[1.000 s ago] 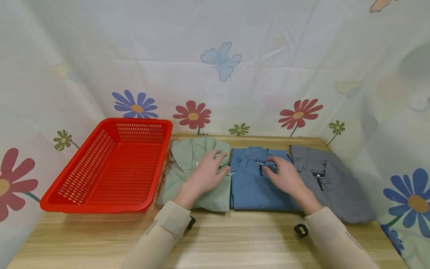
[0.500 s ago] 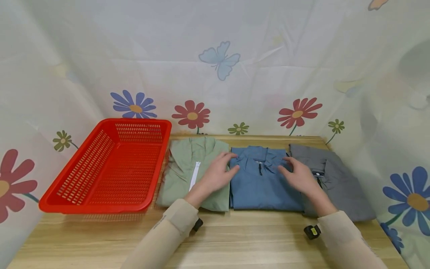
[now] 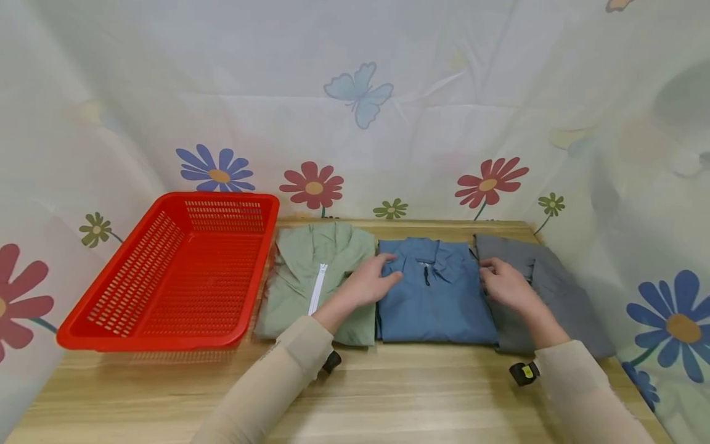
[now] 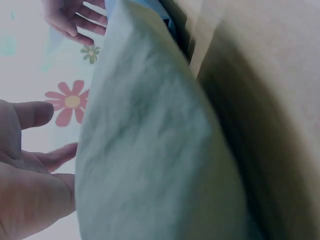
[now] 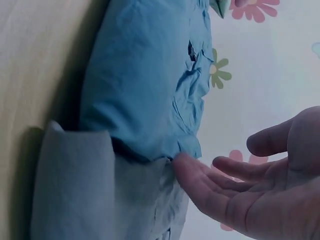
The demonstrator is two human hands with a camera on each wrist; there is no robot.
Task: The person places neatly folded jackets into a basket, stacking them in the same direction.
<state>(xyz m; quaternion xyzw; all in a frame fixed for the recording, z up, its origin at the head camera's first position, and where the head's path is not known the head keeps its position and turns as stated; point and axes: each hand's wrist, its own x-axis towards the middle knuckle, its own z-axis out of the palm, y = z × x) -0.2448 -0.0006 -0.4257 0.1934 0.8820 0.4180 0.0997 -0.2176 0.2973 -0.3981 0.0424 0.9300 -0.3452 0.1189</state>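
Observation:
A folded blue jacket [image 3: 438,308] with a black zipper pull lies between a folded green jacket [image 3: 294,302] and a folded grey jacket [image 3: 571,308]. My left hand [image 3: 366,285] hovers over the green jacket's right side, its fingertips by the blue jacket's left edge. Over the grey jacket's left part is my right hand [image 3: 507,287]. In the right wrist view, a fingertip of that hand [image 5: 260,200] reaches the seam where blue and grey fabric meet. The fingers of the left hand [image 4: 30,170] are spread and loosely bent in the left wrist view. Neither hand grips anything.
A red plastic basket [image 3: 72,336] with slotted walls stands left of the green jacket on the wooden table [image 3: 405,394]. Behind the table hangs a white curtain [image 3: 266,117] printed with flowers and a butterfly. A black wrist device [image 3: 524,373] sits under the right cuff.
Both hands have moved right. The left has gone from the green jacket's middle to its right side, uncovering a white zipper; the right has gone from the blue jacket's collar to its right edge.

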